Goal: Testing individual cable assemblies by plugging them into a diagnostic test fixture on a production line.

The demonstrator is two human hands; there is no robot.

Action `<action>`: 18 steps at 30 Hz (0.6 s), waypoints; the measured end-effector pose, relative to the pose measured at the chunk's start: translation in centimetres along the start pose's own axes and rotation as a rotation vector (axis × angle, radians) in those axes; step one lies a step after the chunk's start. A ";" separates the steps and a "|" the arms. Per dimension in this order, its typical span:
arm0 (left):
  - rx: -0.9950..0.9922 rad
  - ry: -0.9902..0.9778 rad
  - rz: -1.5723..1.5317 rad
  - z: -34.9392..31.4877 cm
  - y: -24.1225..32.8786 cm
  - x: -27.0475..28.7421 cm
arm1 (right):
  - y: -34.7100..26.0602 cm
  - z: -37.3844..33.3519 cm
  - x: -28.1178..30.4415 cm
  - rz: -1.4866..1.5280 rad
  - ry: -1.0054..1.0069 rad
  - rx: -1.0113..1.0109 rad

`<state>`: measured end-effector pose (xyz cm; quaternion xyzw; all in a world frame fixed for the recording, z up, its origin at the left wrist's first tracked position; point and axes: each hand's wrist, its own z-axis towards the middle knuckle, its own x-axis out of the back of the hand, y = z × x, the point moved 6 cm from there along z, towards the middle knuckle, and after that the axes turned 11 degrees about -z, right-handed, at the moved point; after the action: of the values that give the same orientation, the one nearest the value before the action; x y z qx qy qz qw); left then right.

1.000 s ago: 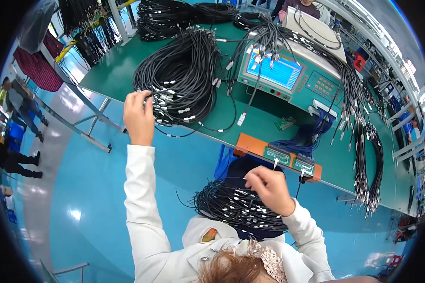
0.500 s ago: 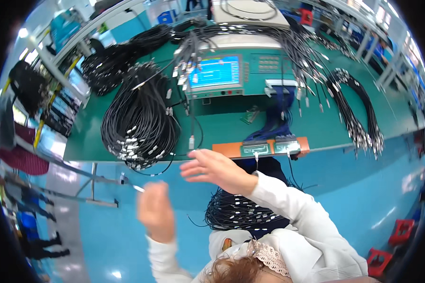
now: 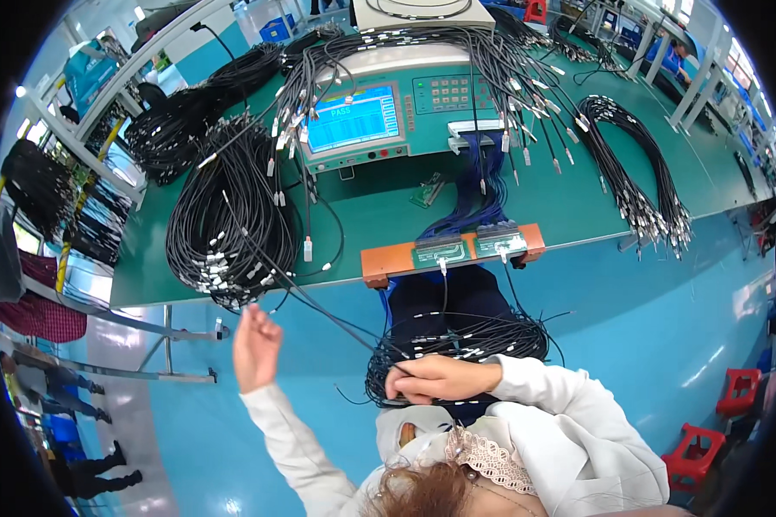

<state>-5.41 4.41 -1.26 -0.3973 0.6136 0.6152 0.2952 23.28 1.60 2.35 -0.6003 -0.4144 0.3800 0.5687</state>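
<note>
A single black cable point(image 3: 319, 310) runs taut from the right hand point(image 3: 440, 377) up and leftward toward the large coil of black cables point(image 3: 228, 220) lying on the green workbench point(image 3: 569, 202). The right hand, fingers curled and pressed together, pinches this cable where it meets the second coil of cables point(image 3: 457, 349) resting in the person's lap, just below the bench edge. The left hand point(image 3: 255, 346) is raised in mid-air beside the bench's front edge, fingers loosely spread and holding nothing, near the hanging lower end of the bench coil. The step in hand appears to be transferring one cable between the bench coil and the lap bundle; the next move probably calls for the free hand to steady or guide the strand so that it does not snag on neighbouring connectors. Beyond these, an orange test fixture point(image 3: 453, 254) sits at the bench edge, linked by blue ribbon wiring point(image 3: 474, 202) to a tester with a lit blue screen point(image 3: 353, 121); a further cable bundle point(image 3: 634, 185) lies to the right.
</note>
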 end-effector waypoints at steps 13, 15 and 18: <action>-0.033 -0.100 -0.376 1.1 -1.8 -5.8 | 0.9 -8.3 2.0 -0.180 0.009 -0.094; -0.281 -0.034 -0.219 -1.2 4.8 -4.8 | 2.5 -12.8 4.0 0.013 0.228 -0.147; -0.513 0.110 0.135 -7.4 13.4 -0.5 | 2.8 -18.8 6.8 0.398 0.700 0.320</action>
<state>-15.59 -3.81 6.65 -0.4501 0.4779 0.7463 0.1097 43.42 0.97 0.87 -0.6655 -0.0088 0.3152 0.6765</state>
